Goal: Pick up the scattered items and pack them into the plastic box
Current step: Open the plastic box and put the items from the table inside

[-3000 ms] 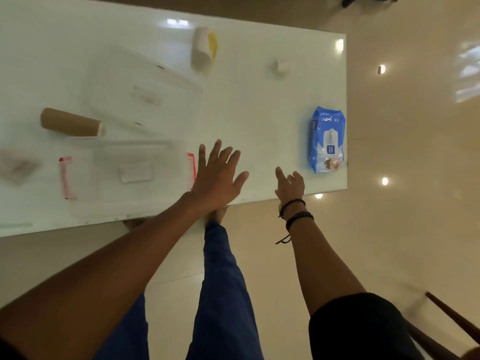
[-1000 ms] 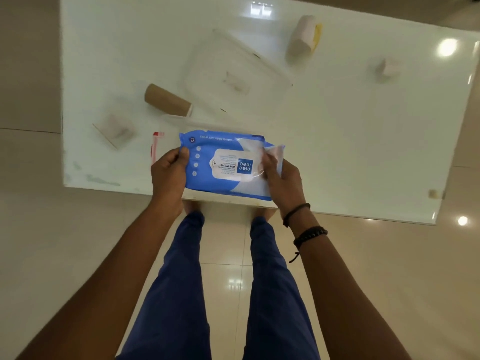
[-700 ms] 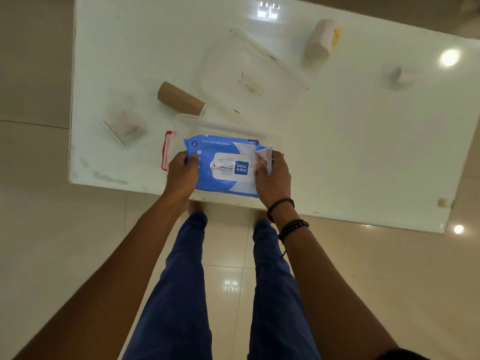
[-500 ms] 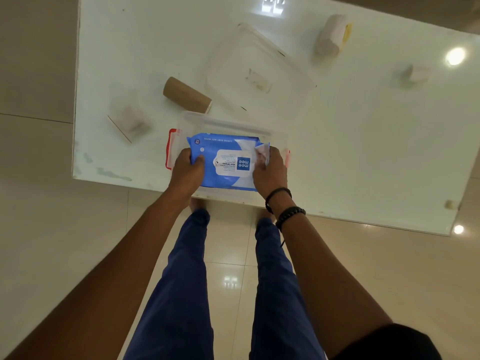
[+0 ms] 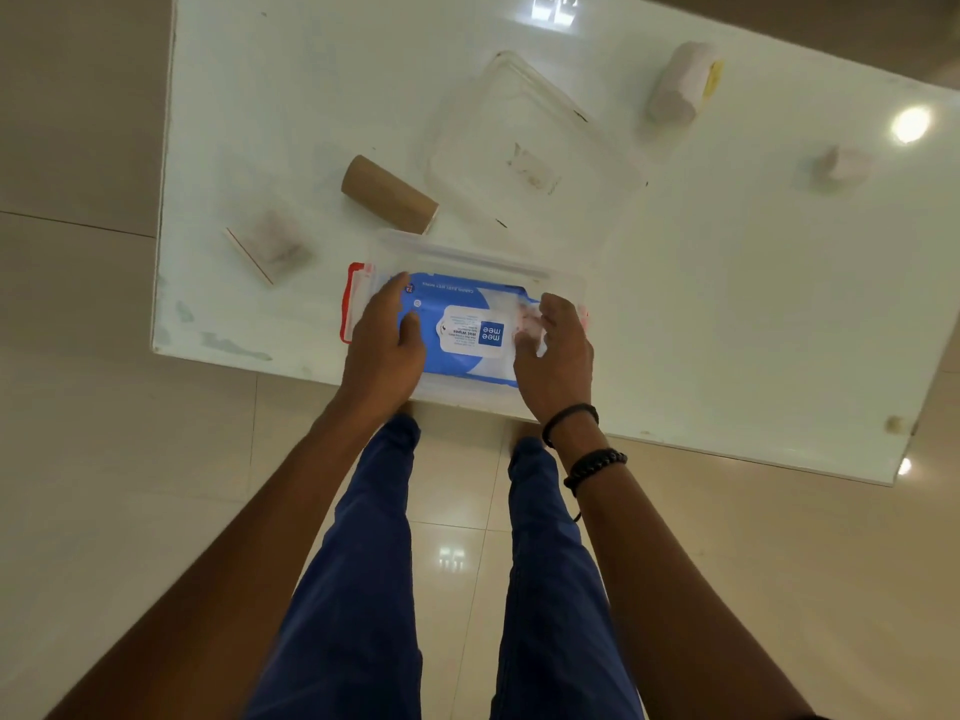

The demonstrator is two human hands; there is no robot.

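Note:
A blue wet wipes pack (image 5: 462, 324) lies inside the clear plastic box (image 5: 467, 254), which has red clips and stands at the table's near edge. My left hand (image 5: 382, 348) grips the pack's left end, thumb on top. My right hand (image 5: 556, 356) holds the right end, its fingers partly spread over the crinkled wrapper. Scattered on the table are a brown cardboard tube (image 5: 389, 194), a small clear packet (image 5: 270, 244), a white roll with a yellow end (image 5: 675, 90) and a small pale lump (image 5: 841, 166).
The box's clear lid (image 5: 530, 148) lies flat just behind the box. The white glossy table (image 5: 727, 304) ends at my legs; a beige tiled floor surrounds it. The tube nearly touches the box's far left corner.
Both hands have lowered the wipes pack from above the box down into it. My view has shifted closer over the table.

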